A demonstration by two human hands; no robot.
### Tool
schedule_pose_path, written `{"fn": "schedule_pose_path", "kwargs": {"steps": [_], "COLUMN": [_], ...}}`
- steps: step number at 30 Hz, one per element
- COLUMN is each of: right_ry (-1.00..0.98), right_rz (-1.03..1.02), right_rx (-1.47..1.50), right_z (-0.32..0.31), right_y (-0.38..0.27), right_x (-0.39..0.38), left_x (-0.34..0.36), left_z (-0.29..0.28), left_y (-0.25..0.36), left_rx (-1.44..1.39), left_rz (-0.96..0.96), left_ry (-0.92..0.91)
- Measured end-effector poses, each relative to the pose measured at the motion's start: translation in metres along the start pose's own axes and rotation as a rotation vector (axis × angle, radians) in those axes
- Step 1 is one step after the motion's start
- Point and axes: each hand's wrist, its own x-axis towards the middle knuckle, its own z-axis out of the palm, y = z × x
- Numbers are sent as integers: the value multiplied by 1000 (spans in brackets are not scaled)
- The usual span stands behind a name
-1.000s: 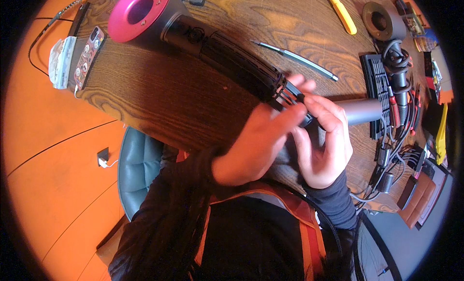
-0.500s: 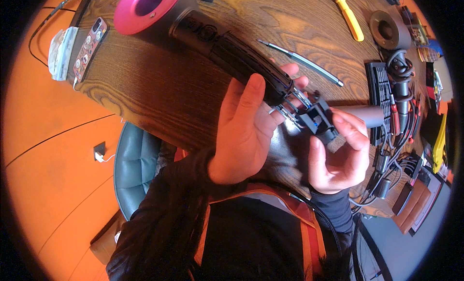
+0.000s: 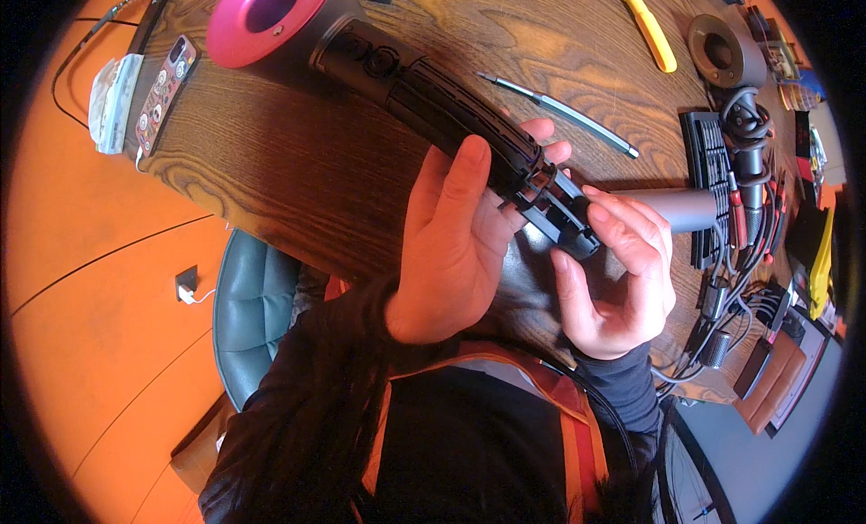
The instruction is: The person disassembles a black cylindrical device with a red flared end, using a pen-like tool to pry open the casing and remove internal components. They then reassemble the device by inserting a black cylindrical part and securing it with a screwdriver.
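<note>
My left hand is wrapped under the black inner handle of a hair dryer, its thumb lying along the near side. The dryer's round head with a pink ring points to the upper left. At the handle's lower end my right hand pinches a black plastic end piece between thumb and fingers. This piece sits up against the handle end, in line with it; whether it is fully seated I cannot tell. Beyond my right fingers lies a smooth grey tube.
A slim screwdriver and a yellow-handled tool lie on the wooden table. To the right are a black keyboard, a second hair dryer and bundled cables. A phone rests at the left edge.
My right hand has moved left, bringing the end piece up to the handle. The metal prongs that showed between them are now mostly covered. My left hand has barely shifted.
</note>
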Motion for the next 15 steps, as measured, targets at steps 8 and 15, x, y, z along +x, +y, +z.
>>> {"fn": "schedule_pose_path", "kwargs": {"steps": [8,15], "right_ry": [-2,-22], "right_rz": [17,18], "right_rx": [-21,-34], "right_z": [3,2], "right_y": [-1,0], "right_x": [2,2], "left_x": [0,-1], "left_z": [-4,-4], "left_y": [0,-1], "left_rx": [93,66], "left_rz": [-1,-12], "left_ry": [-39,-27]}}
